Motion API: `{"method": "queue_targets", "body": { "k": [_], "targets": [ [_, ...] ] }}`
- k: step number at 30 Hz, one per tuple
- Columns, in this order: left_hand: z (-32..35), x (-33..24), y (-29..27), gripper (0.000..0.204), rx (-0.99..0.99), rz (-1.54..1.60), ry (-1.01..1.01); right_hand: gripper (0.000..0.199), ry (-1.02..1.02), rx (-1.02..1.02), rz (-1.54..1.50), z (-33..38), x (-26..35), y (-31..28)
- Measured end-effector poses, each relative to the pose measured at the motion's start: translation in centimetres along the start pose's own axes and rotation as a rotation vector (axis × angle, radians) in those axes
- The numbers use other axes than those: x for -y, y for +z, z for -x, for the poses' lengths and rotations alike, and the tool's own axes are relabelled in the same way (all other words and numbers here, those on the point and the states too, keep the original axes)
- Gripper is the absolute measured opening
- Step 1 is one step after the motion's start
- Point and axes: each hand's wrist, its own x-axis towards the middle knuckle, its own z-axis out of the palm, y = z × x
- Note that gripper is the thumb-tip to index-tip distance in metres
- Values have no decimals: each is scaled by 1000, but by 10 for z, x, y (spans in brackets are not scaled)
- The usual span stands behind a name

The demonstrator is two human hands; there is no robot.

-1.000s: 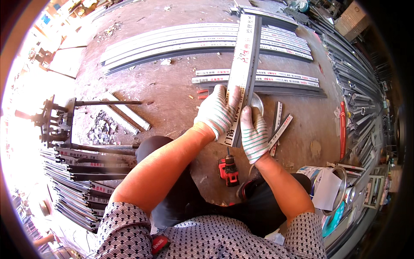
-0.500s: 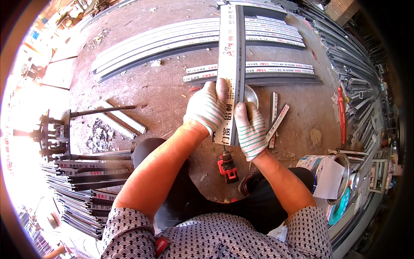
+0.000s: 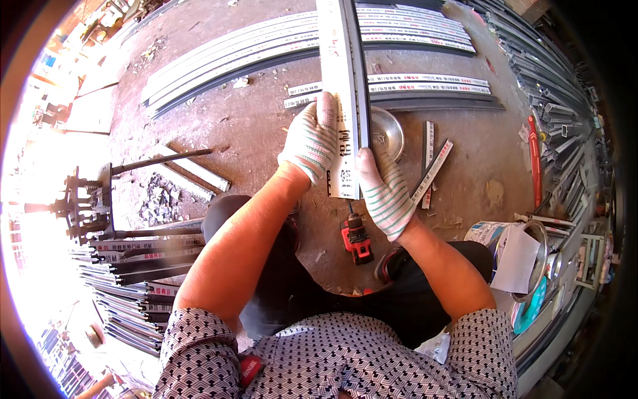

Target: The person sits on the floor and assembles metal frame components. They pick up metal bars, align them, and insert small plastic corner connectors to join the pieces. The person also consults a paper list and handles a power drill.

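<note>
Red cordless drill (image 3: 357,241) on dirt floor | round metal bowl (image 3: 388,132) just beyond | stacked metal profiles (image 3: 226,56) upper left | paint bucket (image 3: 512,247) at right | dark stand (image 3: 93,203) at left

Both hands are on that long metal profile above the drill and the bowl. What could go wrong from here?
The long profile is gripped only at its near end by the left hand and right hand, so its far end may swing into the stacked profiles. If it slips, it could drop on the red drill or metal bowl.
</note>
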Motion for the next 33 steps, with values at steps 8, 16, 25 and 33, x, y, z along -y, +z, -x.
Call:
{"method": "queue_targets", "body": {
  "k": [8,16,25,33],
  "targets": [
    [14,-29,5,51,154,-56,-169,29,-89,-50,223,-9,3,-3],
    [12,-23,-7,55,331,-75,-183,32,54,59,165,-2,-1,-20],
    [18,-24,-4,58,286,-100,-186,32,7,73,-21,2,-11,-20],
    [21,-29,-5,62,289,-53,-249,26,33,91,73,-6,-2,-20]
  ]
}}
